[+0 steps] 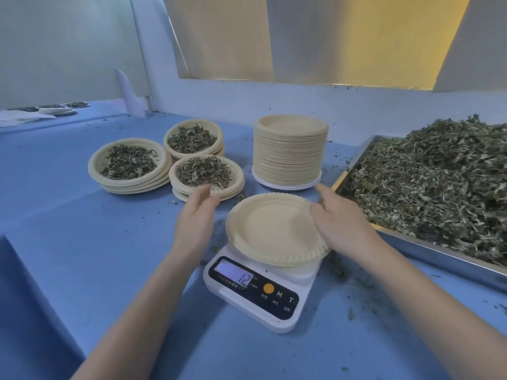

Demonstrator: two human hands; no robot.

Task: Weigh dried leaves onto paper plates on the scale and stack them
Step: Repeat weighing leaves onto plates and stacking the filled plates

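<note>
our right hand grips the empty paper plate by its rim on the scale; our left hand hovers beside it, fingers relaxed, holding nothing.

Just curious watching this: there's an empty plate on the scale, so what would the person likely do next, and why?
Probably let go with the right hand and reach for the leaves in the tray: the plate on the scale is empty, and the display shows 12.
</note>
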